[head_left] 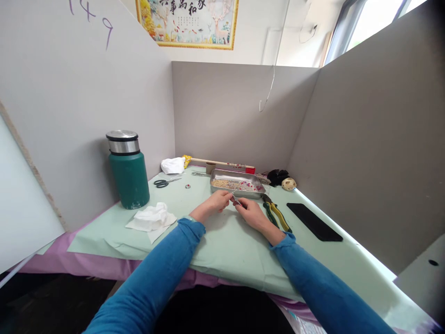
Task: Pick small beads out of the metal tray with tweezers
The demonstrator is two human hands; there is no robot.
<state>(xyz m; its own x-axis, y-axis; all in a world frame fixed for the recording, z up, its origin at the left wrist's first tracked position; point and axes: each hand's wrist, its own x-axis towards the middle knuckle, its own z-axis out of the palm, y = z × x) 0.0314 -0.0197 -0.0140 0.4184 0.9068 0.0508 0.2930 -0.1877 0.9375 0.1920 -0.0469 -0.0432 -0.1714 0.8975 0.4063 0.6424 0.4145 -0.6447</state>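
Note:
Both hands rest on the pale green table cover, just in front of a metal tray [217,175] filled with small beads. My left hand [216,203] is closed in a pinch, its fingertips meeting those of my right hand. My right hand [251,212] is also closed in a pinch, and a thin small item [236,200] shows between the two hands; I cannot make out what it is. Both arms wear blue sleeves.
A green flask [128,171] stands at the left with crumpled tissue [152,218] in front of it. Scissors [165,182] lie behind. Yellow-handled pliers [276,213] and a black phone [314,221] lie to the right. Grey partition walls enclose the table on three sides.

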